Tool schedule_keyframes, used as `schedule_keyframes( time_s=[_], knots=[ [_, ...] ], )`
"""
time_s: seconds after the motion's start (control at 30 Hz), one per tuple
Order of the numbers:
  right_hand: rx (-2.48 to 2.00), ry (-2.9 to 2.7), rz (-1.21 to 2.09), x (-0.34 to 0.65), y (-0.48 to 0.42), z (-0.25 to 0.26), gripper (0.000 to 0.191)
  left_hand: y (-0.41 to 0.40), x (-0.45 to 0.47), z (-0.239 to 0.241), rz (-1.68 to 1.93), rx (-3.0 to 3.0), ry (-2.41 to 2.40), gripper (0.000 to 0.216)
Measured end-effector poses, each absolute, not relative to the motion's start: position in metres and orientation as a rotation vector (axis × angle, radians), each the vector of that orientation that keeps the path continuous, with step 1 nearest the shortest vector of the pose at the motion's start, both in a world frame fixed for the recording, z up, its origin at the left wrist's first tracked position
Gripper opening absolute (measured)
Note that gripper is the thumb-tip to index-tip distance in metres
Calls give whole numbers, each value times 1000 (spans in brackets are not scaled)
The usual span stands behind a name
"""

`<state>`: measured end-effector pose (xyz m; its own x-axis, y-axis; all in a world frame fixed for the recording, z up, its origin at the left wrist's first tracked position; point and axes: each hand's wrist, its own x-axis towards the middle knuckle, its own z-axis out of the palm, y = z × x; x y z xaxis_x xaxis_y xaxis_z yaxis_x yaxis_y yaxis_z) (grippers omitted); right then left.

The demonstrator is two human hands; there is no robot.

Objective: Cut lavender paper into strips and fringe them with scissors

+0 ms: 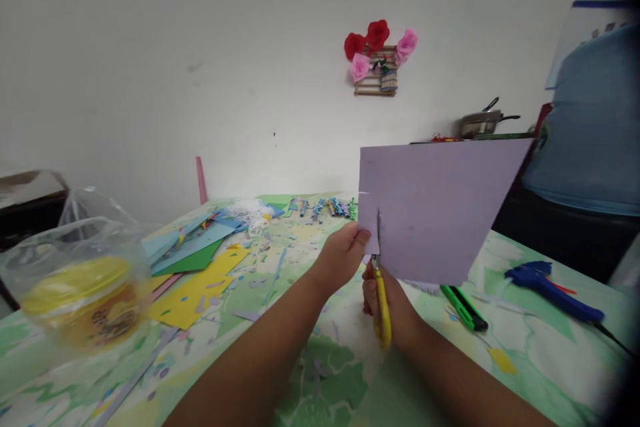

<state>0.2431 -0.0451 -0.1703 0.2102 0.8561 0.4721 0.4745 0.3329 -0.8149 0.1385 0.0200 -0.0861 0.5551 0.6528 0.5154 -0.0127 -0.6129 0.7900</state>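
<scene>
A large sheet of purple paper (435,213) stands upright above the table. My left hand (341,259) pinches its lower left edge, thumb on the near side. In my right hand (393,303) is a pair of scissors (382,310) with yellow handles, blades pointing up into a slit in the paper. A narrow strip lies to the left of this cut, still joined to the sheet higher up. The fingers of my right hand are partly hidden behind the scissor handle.
A green box cutter (463,307) and a blue glue gun (553,290) lie at right. Coloured paper sheets (200,287), white shredded strands (250,212) and scraps cover the left side. A yellow-lidded tub (85,300) sits in a clear bag; a large blue water bottle (590,127) stands far right.
</scene>
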Motion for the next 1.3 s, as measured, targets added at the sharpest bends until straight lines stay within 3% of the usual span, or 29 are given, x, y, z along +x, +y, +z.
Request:
schedule_keyframes(
  time_s=[1.3],
  knots=[
    [-1386, -1376, 313, 254, -40, -169, 20, 11, 143, -94, 893, 1919, 450, 23]
  ],
)
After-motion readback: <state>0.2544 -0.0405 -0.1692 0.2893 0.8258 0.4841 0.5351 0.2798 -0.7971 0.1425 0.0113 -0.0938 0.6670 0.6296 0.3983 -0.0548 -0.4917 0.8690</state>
